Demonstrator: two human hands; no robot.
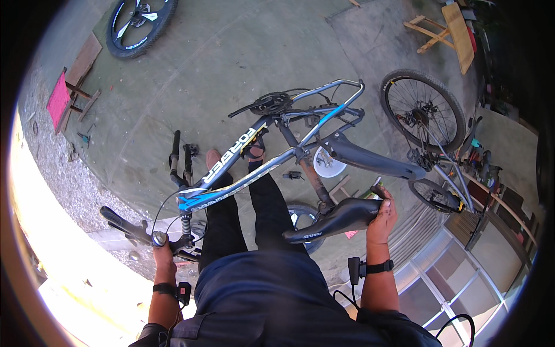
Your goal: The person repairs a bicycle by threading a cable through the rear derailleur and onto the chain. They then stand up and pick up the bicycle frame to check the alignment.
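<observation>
A blue, white and black bicycle frame [236, 151] without wheels stretches across in front of my legs. My left hand [165, 257] is closed around its handlebar [130, 228], close by a round silver bell [159, 237]; some of those fingers are hidden. With my right hand [383, 221] I grip the wide end of the black saddle [341, 221]. A long black mudguard [370, 159] extends rightward beyond the seat post [314, 184]. The crankset [272, 103] sits at the frame's far side.
One loose wheel [139, 26] lies far left, another [303, 218] below the saddle. A white bowl [332, 166] holding small parts and a pedal [293, 174] are on the floor. Another bicycle [425, 110] stands right. A pink-topped stool [59, 101] and a wooden stool [457, 37] stand farther off.
</observation>
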